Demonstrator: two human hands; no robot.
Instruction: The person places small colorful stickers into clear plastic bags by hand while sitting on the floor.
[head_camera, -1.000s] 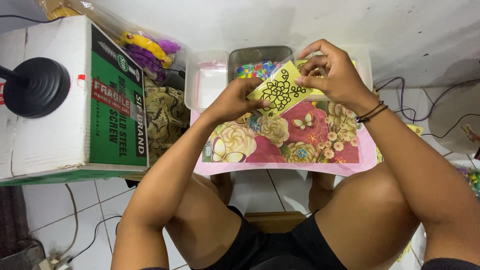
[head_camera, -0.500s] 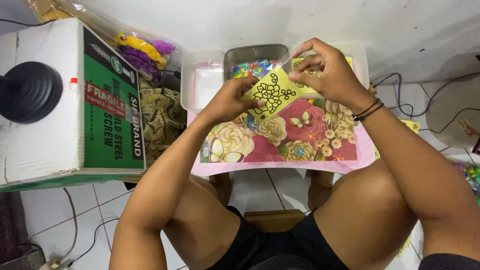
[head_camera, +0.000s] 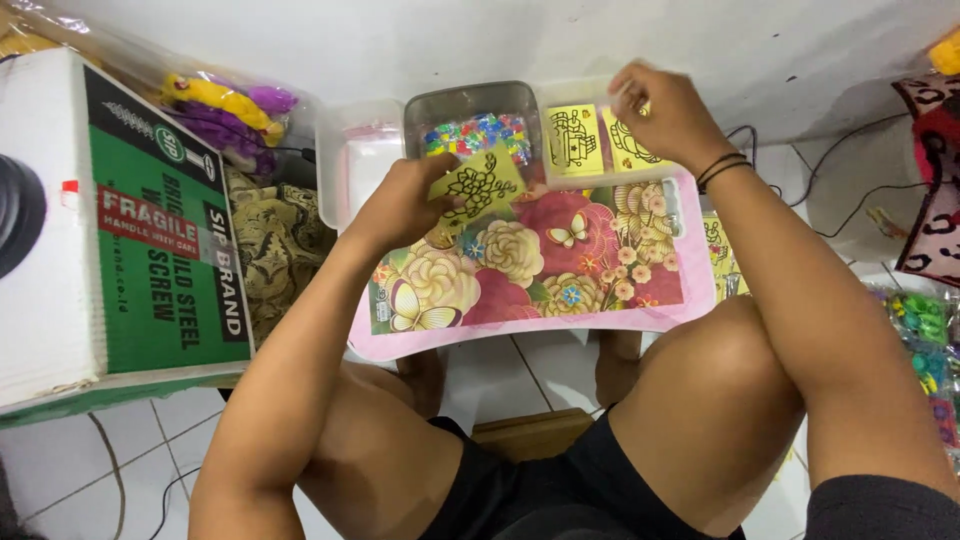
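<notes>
Right hand (head_camera: 665, 115) moved to tray of yellow cards (head_camera: 598, 140), pinching 1, left hand (head_camera: 410, 205) pinching yellow sheet (head_camera: 478, 183)

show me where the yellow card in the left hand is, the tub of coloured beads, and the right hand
yellow card (head_camera: 482, 184), head view, middle of its printed face.
tub of coloured beads (head_camera: 470, 99), head view, its grey far wall.
right hand (head_camera: 662, 112), head view, back of the hand.

So the small lap table (head_camera: 600, 310) sits mid-frame over the knees. Along its upper edge, three trays in a row: an empty-looking one (head_camera: 352, 165) at left, the bead tray (head_camera: 475, 130) in the middle, and the card tray (head_camera: 590, 140) at right. A big cardboard box (head_camera: 120, 230) fills the left side, with a bag of toys (head_camera: 225, 110) above it in the upper left. More bead packets (head_camera: 925, 340) are at the right edge.
</notes>
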